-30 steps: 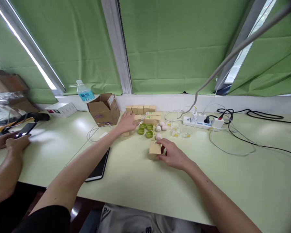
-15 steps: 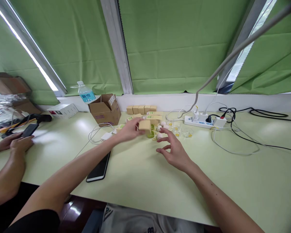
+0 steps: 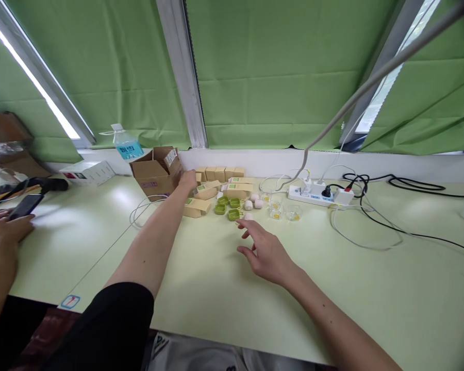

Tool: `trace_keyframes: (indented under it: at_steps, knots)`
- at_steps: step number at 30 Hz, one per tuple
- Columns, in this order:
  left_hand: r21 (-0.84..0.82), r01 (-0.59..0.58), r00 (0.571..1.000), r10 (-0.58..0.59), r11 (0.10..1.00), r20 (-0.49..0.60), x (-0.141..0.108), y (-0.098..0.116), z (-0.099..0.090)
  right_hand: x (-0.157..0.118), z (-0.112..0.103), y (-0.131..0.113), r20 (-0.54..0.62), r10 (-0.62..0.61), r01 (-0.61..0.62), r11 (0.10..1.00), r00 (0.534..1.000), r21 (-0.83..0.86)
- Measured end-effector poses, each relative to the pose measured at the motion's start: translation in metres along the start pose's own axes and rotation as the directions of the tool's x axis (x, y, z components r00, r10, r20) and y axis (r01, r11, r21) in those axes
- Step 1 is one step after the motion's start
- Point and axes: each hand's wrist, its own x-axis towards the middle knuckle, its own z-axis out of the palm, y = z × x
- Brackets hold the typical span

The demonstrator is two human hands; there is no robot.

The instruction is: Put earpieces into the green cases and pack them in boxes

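Observation:
My left hand (image 3: 187,180) is stretched to the back of the table, beside the cardboard carton. Its fingers are closed on a small tan box (image 3: 198,177), mostly hidden, at the left end of a row of like boxes (image 3: 220,173). Low over the table my right hand (image 3: 268,252) hovers with fingers apart and nothing in them. Just beyond its fingertips are several small green square cups (image 3: 234,215) and pale pinkish round pieces (image 3: 248,205). Opened tan boxes with green labels (image 3: 237,190) lie behind the cups. Small clear cups with yellow spots (image 3: 294,213) stand to the right.
The open cardboard carton (image 3: 154,172) and a blue-labelled bottle (image 3: 127,143) are at the back left. A power strip (image 3: 313,195) with plugs and cables (image 3: 371,226) lies at the right. At the far left, another person's hands (image 3: 11,226) hold a phone (image 3: 25,205).
My left hand has carried the small tan box from the middle to the back left, by the row. My right hand has drawn slightly nearer. My left arm now covers the phone on the table.

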Motion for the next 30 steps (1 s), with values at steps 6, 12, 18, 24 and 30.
trace_keyframes:
  at_steps: [6, 12, 18, 24, 30]
  knots:
    - [-0.029, 0.016, 1.000, -0.017, 0.999, -0.012, 0.007, -0.003, 0.013, -0.001, 0.000, -0.005, 0.044, -0.003, 0.007, 0.997, 0.999, -0.079]
    - [-0.004, 0.077, 0.994, -0.077, 0.997, -0.080, -0.004, -0.003, 0.009, -0.001, 0.000, -0.006, 0.066, -0.003, 0.012, 0.991, 0.998, -0.132]
    - [0.027, -0.078, 0.996, 0.079, 0.997, -0.028, -0.010, 0.005, 0.011, -0.001, 0.002, -0.007, 0.094, -0.003, 0.020, 0.983, 0.996, -0.184]
    - [0.060, -0.092, 0.996, 0.092, 0.994, 0.003, -0.007, 0.011, 0.019, -0.002, 0.002, -0.007, 0.124, -0.006, 0.037, 0.967, 0.992, -0.251]
    - [0.078, -0.107, 0.994, 0.107, 0.991, -0.004, -0.015, 0.014, 0.012, -0.001, 0.002, -0.008, 0.140, 0.001, 0.037, 0.961, 0.990, -0.274]
